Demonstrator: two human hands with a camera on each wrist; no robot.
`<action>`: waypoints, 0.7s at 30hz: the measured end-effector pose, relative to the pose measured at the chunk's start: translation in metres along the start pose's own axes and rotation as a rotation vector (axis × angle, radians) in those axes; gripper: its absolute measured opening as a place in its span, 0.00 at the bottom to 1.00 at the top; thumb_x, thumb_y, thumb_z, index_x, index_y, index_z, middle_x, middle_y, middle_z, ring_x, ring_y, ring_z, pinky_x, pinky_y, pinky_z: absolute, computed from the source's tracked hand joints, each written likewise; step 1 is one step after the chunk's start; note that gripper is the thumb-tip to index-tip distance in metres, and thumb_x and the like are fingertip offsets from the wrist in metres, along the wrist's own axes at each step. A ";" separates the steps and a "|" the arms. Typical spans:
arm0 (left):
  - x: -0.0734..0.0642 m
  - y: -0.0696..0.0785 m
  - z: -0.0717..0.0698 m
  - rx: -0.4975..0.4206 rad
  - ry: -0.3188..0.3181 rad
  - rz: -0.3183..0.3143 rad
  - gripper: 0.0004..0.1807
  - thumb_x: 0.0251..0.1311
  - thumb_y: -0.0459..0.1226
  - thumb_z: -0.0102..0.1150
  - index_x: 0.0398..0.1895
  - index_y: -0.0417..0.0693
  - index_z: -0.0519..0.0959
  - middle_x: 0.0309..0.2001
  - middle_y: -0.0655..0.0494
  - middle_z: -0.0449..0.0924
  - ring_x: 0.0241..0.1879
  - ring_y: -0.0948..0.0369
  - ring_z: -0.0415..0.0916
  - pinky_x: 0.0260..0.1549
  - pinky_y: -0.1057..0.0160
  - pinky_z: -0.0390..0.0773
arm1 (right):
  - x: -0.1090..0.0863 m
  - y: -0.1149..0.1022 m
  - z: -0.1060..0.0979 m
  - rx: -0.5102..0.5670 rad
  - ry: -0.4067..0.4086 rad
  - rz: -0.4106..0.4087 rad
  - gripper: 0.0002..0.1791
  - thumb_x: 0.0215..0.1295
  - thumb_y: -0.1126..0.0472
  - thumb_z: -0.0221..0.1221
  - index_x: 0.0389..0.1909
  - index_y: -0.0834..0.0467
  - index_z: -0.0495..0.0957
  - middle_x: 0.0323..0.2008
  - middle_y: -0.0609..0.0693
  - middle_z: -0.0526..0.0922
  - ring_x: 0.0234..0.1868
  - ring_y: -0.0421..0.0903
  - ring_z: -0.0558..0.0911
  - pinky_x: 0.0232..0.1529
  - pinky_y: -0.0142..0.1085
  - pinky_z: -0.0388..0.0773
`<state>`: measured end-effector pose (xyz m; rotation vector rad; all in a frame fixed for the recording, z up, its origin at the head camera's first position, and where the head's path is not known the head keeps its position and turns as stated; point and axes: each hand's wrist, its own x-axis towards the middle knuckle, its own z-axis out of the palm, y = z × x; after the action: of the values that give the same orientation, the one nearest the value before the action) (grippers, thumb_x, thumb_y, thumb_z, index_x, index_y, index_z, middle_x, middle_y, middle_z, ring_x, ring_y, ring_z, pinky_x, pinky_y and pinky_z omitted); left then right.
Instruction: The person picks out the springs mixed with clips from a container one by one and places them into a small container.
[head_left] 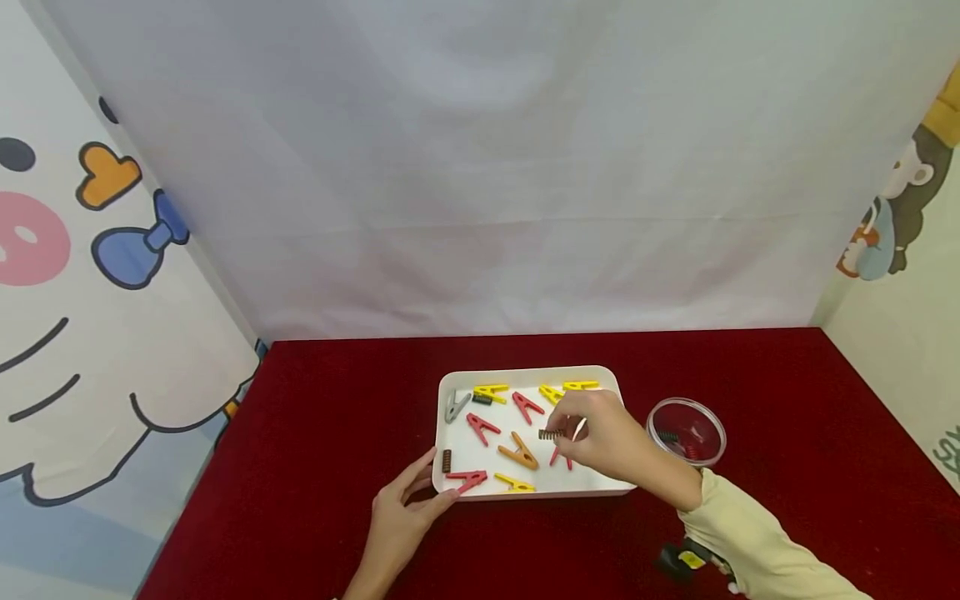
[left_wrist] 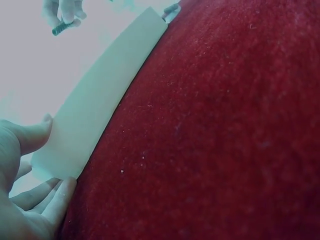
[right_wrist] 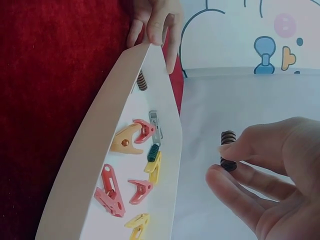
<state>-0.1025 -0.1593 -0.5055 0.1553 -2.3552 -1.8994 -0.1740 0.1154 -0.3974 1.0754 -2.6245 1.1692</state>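
Over a shallow white tray (head_left: 536,496), my right hand (head_left: 600,429) pinches a small dark brown coil spring (right_wrist: 228,150) between thumb and fingers. My left hand (head_left: 401,508) holds the tray's near left corner, thumb along the front wall and fingers round the side. Plastic clips lie scattered in the tray: red clips (head_left: 481,427), yellow clips (head_left: 514,483), an orange clip (head_left: 519,451) and a grey clip (head_left: 455,406). Another brown spring (head_left: 447,461) lies by the left wall, and a dark green spring (head_left: 482,400) sits beside a yellow clip near the back.
Right of the tray stands a round clear bowl (head_left: 686,432) with dark and red small pieces inside. A black and yellow object (head_left: 684,558) shows beside the right sleeve. Dark red cloth (head_left: 337,417) covers the table, with a pale curtain (head_left: 480,250) behind it.
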 end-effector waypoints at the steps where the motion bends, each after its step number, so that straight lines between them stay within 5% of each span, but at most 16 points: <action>1: 0.000 0.000 0.000 0.000 -0.002 -0.001 0.34 0.44 0.37 0.74 0.59 0.51 0.76 0.51 0.47 0.78 0.48 0.53 0.76 0.37 0.67 0.79 | -0.001 -0.001 -0.001 0.006 -0.001 0.003 0.10 0.46 0.75 0.64 0.24 0.55 0.82 0.26 0.44 0.82 0.24 0.34 0.77 0.24 0.29 0.77; 21: -0.001 0.003 0.000 -0.049 -0.015 -0.010 0.34 0.45 0.34 0.74 0.60 0.49 0.75 0.57 0.47 0.75 0.50 0.53 0.75 0.37 0.69 0.78 | -0.025 0.003 -0.020 -0.047 0.090 -0.018 0.15 0.44 0.77 0.65 0.24 0.52 0.81 0.24 0.40 0.79 0.24 0.35 0.76 0.23 0.31 0.76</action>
<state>-0.1013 -0.1587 -0.5028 0.1503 -2.3190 -1.9678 -0.1613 0.1448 -0.3931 1.0110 -2.5561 1.1187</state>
